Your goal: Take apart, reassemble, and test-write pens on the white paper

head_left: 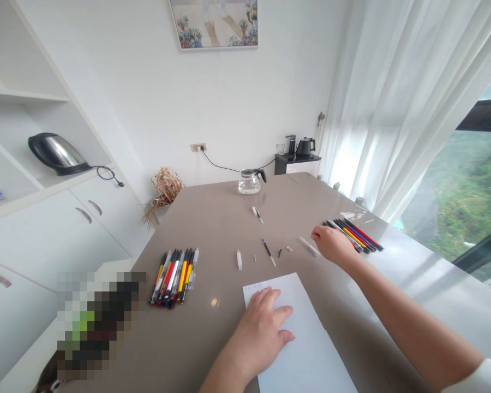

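Left hand (pixel 265 327) flat on paper (pixel 311 349) — right hand (pixel 333 244) at pens (pixel 354 234).

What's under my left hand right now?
The left hand lies flat, fingers spread, on a white sheet of paper that rests on the grey table. Whatever is printed or lying beneath the palm is covered and cannot be seen.

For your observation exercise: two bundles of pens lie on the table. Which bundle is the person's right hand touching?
The far-right bundle of pens, beside the curtain: the right hand rests at its near end. The other bundle lies untouched at the left, while the left hand presses the white paper.
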Action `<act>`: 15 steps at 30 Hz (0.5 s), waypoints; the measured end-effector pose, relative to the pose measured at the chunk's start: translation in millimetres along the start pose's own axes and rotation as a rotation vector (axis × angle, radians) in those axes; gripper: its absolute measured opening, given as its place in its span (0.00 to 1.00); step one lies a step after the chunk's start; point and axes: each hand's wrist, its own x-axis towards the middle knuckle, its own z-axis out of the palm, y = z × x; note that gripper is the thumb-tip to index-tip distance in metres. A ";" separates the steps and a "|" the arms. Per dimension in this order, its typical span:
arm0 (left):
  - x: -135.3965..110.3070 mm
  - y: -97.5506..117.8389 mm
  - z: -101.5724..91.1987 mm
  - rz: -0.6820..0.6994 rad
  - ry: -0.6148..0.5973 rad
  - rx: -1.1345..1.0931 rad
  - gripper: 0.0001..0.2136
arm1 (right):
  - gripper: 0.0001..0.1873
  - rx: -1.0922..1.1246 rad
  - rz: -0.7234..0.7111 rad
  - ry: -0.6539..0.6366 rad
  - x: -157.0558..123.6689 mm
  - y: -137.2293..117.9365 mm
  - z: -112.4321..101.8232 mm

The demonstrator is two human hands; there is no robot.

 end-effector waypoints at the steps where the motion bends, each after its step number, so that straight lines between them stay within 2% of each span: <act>1: -0.3 -0.3 0.1 -0.002 0.000 -0.002 0.18 | 0.14 0.005 0.014 0.008 5.1 1.1 0.6; 10: -1.5 -0.7 0.7 0.002 0.010 0.008 0.19 | 0.15 0.073 0.095 -0.094 19.6 3.1 27.3; 15: -0.5 0.9 0.1 0.000 0.011 -0.010 0.19 | 0.13 0.168 0.097 -0.094 19.6 3.6 26.0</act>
